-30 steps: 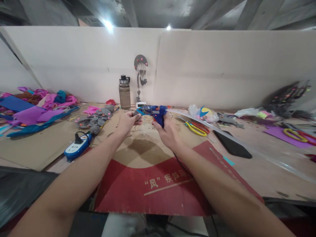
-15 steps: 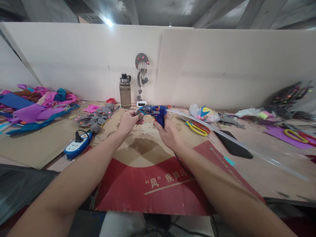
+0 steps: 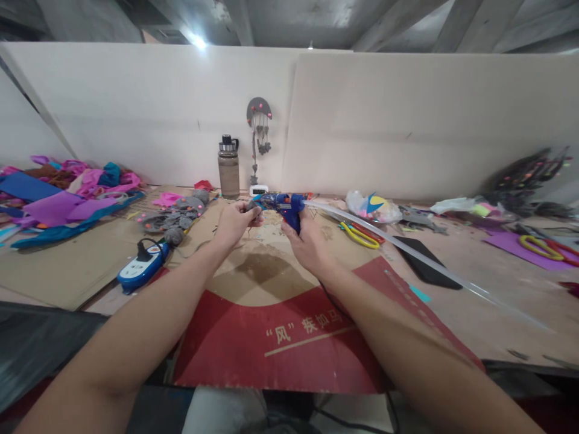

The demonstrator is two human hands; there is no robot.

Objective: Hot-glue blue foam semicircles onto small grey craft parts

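Observation:
My right hand (image 3: 307, 242) is wrapped round the handle of a blue hot glue gun (image 3: 289, 205). A long clear glue stick (image 3: 407, 246) sticks out of the gun's back and runs off to the right. The nozzle points left, right at the fingertips of my left hand (image 3: 236, 223). Pinched in those fingers is a small grey felt piece (image 3: 251, 205), its shape mostly hidden. Both hands are above a red and tan cardboard sheet (image 3: 280, 355) with a dark stain on it.
To the left are a blue power strip (image 3: 142, 268), grey felt pieces with pink pins (image 3: 167, 217) and colourful fabric scraps (image 3: 67, 199). A water bottle (image 3: 229, 169) stands at the back. Yellow-handled scissors (image 3: 359, 235) and a black phone (image 3: 427, 262) lie on the right.
The far end of the glue stick has swung slightly left. Both hands keep nearly the same place and hold.

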